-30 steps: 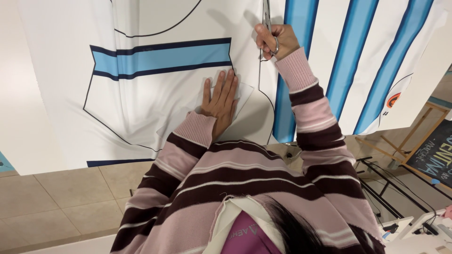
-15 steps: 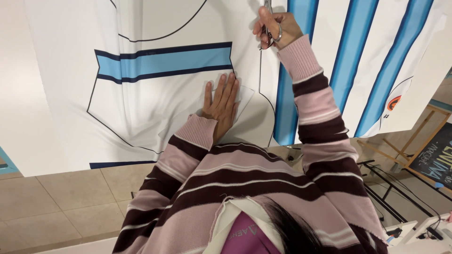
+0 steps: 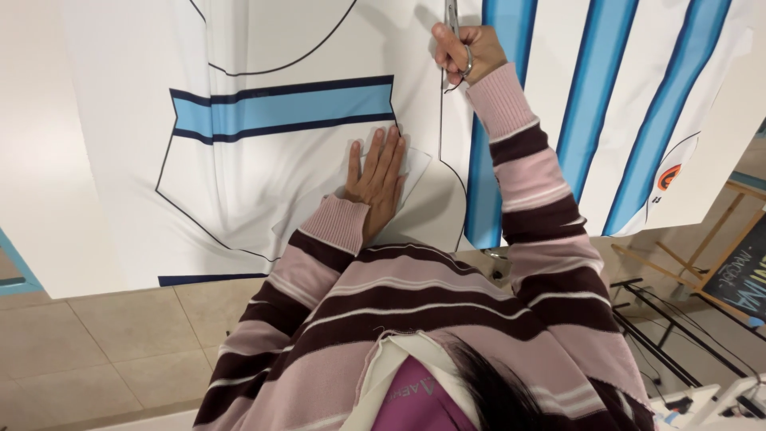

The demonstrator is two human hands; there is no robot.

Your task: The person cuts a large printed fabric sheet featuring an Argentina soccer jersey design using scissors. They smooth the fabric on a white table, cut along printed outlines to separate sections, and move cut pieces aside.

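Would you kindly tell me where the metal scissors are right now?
In the head view, the metal scissors are at top centre, gripped in the right hand, beside the light-blue stripe of the white printed fabric.

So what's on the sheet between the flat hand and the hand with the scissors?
In the head view, only printed white sheet lies between left hand and right hand: a thin dark vertical line, nothing loose. The scissors follow that line.
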